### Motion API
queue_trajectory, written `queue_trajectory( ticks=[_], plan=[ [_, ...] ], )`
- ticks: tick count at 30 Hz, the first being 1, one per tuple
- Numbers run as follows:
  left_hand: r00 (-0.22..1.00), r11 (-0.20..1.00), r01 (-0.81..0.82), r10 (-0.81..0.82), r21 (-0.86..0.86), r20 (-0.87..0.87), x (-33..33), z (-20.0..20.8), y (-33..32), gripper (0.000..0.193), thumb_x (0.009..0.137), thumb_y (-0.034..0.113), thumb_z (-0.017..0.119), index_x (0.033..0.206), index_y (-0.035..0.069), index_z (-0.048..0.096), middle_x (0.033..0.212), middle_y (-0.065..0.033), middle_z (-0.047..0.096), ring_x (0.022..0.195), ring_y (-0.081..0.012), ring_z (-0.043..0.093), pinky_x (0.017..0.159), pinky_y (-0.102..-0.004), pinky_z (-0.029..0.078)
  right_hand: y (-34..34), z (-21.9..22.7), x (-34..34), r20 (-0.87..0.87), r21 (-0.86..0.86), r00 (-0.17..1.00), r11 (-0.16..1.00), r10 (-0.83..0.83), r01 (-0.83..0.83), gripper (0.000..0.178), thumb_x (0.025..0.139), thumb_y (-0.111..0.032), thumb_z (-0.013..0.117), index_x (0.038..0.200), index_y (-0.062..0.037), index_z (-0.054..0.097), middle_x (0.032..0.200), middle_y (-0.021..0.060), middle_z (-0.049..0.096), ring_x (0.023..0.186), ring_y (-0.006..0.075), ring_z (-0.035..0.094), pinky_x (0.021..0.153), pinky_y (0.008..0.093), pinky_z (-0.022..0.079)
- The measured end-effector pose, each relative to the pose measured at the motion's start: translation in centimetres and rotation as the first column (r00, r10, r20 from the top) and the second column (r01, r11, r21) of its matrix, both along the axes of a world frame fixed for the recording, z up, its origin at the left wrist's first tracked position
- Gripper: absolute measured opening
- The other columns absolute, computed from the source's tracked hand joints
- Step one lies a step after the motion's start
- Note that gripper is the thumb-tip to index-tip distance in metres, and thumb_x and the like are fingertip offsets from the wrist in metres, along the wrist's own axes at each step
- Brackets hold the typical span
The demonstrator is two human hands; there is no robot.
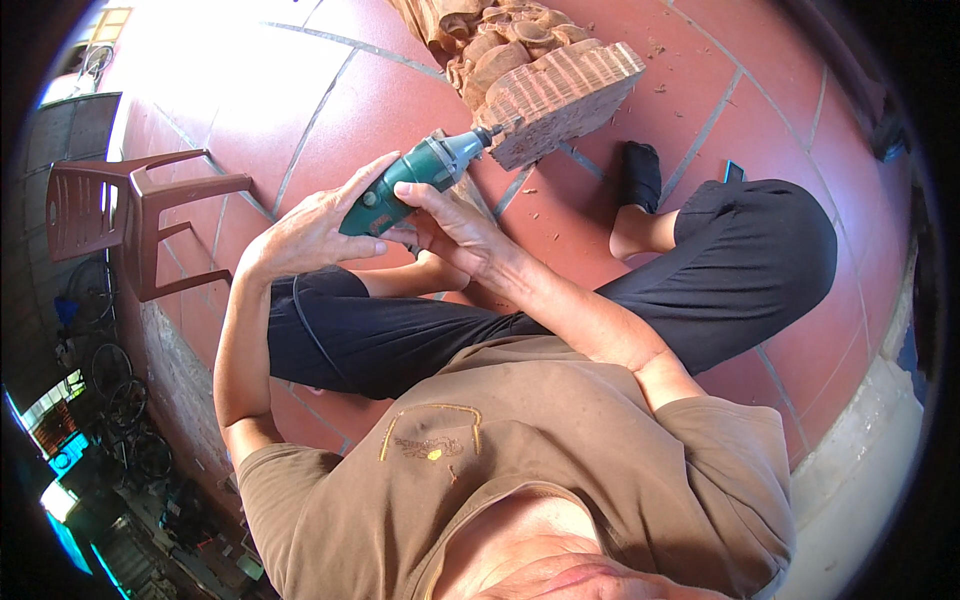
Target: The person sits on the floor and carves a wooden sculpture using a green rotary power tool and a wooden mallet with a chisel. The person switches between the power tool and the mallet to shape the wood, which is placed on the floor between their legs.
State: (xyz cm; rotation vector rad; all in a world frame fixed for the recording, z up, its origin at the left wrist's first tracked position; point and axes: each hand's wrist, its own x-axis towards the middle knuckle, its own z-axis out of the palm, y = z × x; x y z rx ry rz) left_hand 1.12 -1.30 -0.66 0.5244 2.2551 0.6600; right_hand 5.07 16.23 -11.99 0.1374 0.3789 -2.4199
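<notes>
A green rotary tool [395, 192] with a grey nose is held between my two hands in front of my crossed legs. My left hand [318, 222] wraps its rear end, thumb along the upper side. From the right, my right hand [455, 232] grips the body, with the thumb pressed on its casing. The nose points at a carved wooden figure [510, 48] lying on the floor, its flat, ridged base [570, 100] turned toward me. At the base's near left edge is the tool's tip; whether it touches the wood I cannot tell.
Red floor tiles [700, 75] with wood chips surround the carving. A brown plastic chair [143, 215] stands to the left. A dark cord [318, 335] crosses my left leg. Beside my right knee lies a phone-like object [735, 171]. Bicycles [112, 370] stand at far left.
</notes>
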Motion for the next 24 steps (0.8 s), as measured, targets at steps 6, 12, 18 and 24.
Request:
queue_trajectory(
  ticks=[6,12,18,24],
  plan=[
    [1.000,1.000,-0.020,0.020,0.007,-0.011,-0.4,-0.1,0.0,0.094,0.076,0.015,0.075,0.153,0.015,0.023,0.113,-0.0264,0.064,0.102,-0.0455,0.063,0.088,-0.0480,0.049,0.0,-0.1,-0.8,-0.070,0.022,0.998,1.000,0.000,0.001,0.044,0.090,-0.025,0.068,0.126,-0.0096,0.049,0.117,0.0066,0.060,0.110,0.0170,0.061,0.098,0.0377,0.053],
    [0.998,0.998,-0.064,0.064,-0.007,0.018,-0.4,0.2,0.1,0.096,0.072,0.011,0.070,0.155,0.016,0.021,0.118,-0.0232,0.059,0.098,-0.0344,0.063,0.086,-0.0441,0.051,-0.5,-0.8,-1.4,-0.059,0.038,0.998,0.999,0.012,-0.010,0.041,0.090,-0.025,0.069,0.123,-0.0106,0.050,0.115,0.0060,0.060,0.109,0.0168,0.061,0.095,0.0370,0.055],
    [0.998,0.998,-0.064,0.064,0.001,-0.022,-0.3,0.1,0.1,0.093,0.076,0.015,0.074,0.154,0.015,0.022,0.116,-0.0261,0.061,0.101,-0.0406,0.063,0.087,-0.0463,0.049,-0.8,-1.3,-1.8,-0.066,0.011,0.998,1.000,0.012,-0.011,0.039,0.090,-0.024,0.068,0.121,-0.0113,0.050,0.115,0.0060,0.060,0.107,0.0162,0.062,0.089,0.0370,0.056],
    [0.997,0.997,-0.074,0.074,0.005,-0.014,-0.2,0.0,0.1,0.094,0.074,0.014,0.070,0.155,0.016,0.022,0.114,-0.0229,0.060,0.093,-0.0308,0.063,0.080,-0.0417,0.053,-0.7,-1.3,-1.9,-0.070,0.028,0.997,1.000,0.014,-0.012,0.038,0.090,-0.025,0.068,0.121,-0.0116,0.051,0.115,0.0060,0.062,0.107,0.0170,0.062,0.091,0.0397,0.055]
  ],
)
